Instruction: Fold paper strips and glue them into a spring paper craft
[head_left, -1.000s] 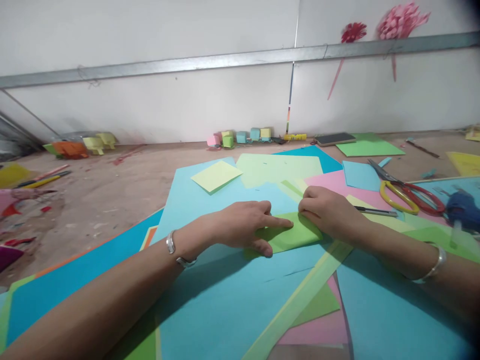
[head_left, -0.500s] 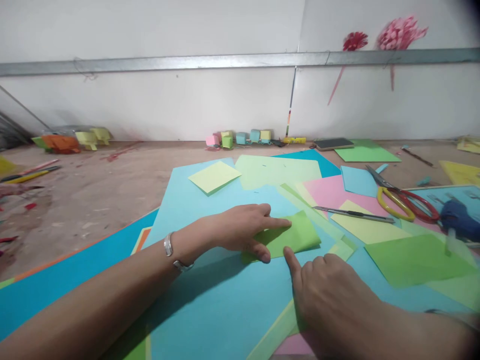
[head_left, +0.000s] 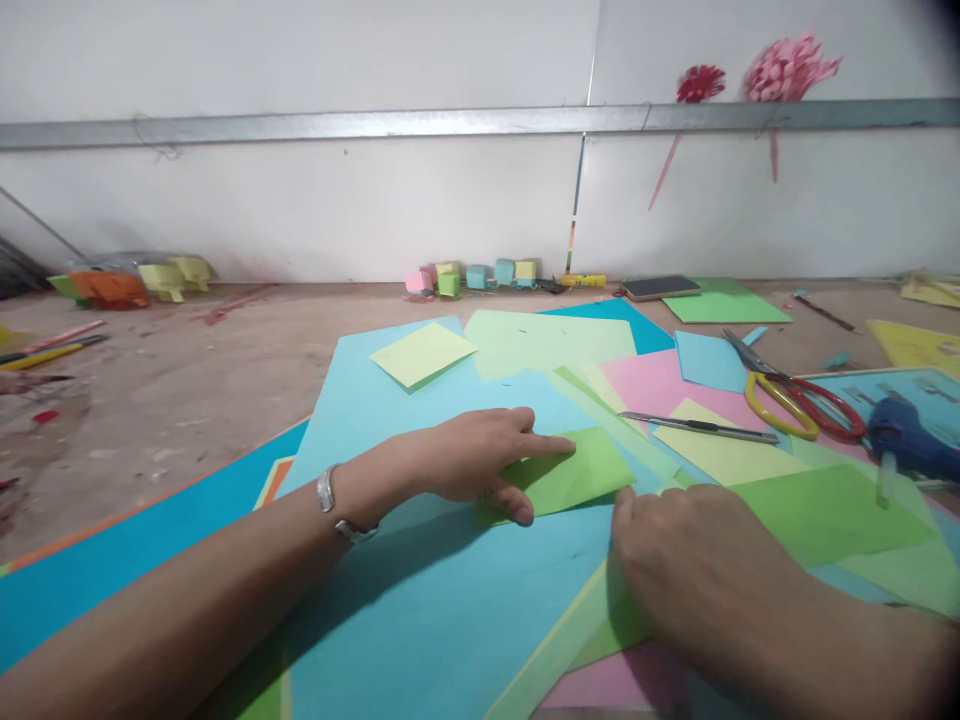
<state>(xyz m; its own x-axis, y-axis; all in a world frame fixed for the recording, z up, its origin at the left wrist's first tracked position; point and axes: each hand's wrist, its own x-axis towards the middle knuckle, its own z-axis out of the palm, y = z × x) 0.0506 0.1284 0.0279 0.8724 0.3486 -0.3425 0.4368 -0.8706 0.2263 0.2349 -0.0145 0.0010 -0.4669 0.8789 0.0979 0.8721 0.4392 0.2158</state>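
A folded piece of green paper [head_left: 581,470] lies on a large light blue sheet [head_left: 450,600]. My left hand [head_left: 480,460] rests on its left part, index finger stretched across the top and thumb apart near the lower edge. Curled into a loose fist, my right hand [head_left: 682,550] is at the paper's lower right corner, its thumb tip touching that corner. The undersides of the right fingers are hidden. Just beyond the right hand lies a snap-off cutter [head_left: 697,428], and a second green sheet [head_left: 832,515] is to its right.
Scissors with yellow and red handles [head_left: 802,400] and a blue glue gun [head_left: 907,440] lie at the right. A pale yellow square [head_left: 424,355] sits at the back of the blue sheet. Small paper models [head_left: 476,277] and a dark phone-like slab [head_left: 661,288] stand near the wall.
My right thumb has slid rightward along the green paper's lower edge to its corner, and the fold now looks flatter. My left hand has stayed put on the paper.
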